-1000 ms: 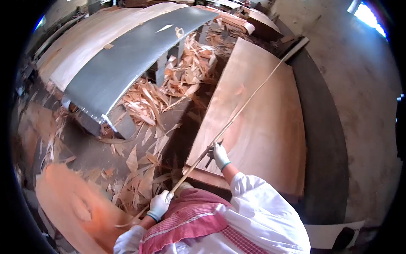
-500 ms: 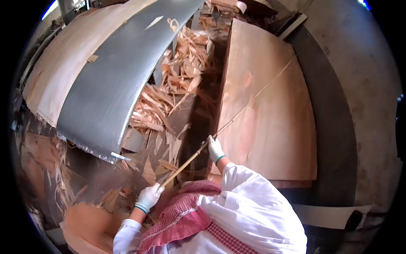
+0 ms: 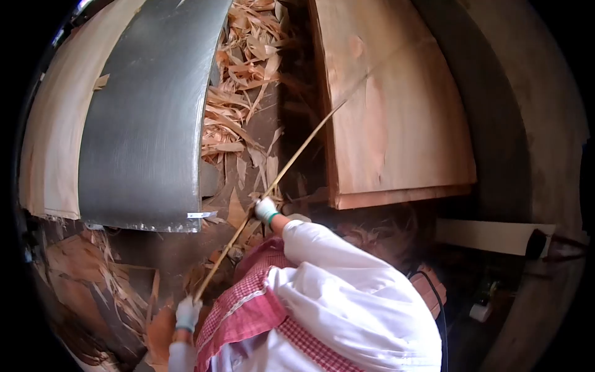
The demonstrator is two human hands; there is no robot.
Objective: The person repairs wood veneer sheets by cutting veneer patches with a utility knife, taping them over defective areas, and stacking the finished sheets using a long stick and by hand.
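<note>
Stick [image 3: 305,146]: held in both hands, slanting from low at the left up across the gap and over the stack's near-left edge; far end smeared and faint, a likely sign of quick motion.
Right hand [image 3: 266,211]: gloved, narrow, closed around the stick partway along; dark bit beside the fingers, too blurred to name.
Left hand [image 3: 187,313]: gloved, narrow, closed at the stick's near end, low beside the apron [image 3: 260,304].
Handling: probably springy at the thin far end, steadier between the two grips; with so much length beyond the right hand, small turns of the wrist likely to swing the tip widely.
Stack [image 3: 409,124]: thin wood sheets, beneath the stick's far part; contact impossible to tell.
Scraps [image 3: 248,53]: curled and torn, heaped between the stack and the dark sheet.
Dark sheet [image 3: 149,118]: broad, left of the scraps, overlapping or adjoining a pale sheet [image 3: 56,136].
White board [image 3: 489,237]: right of the sleeve [image 3: 353,266], well apart from both hands.
</note>
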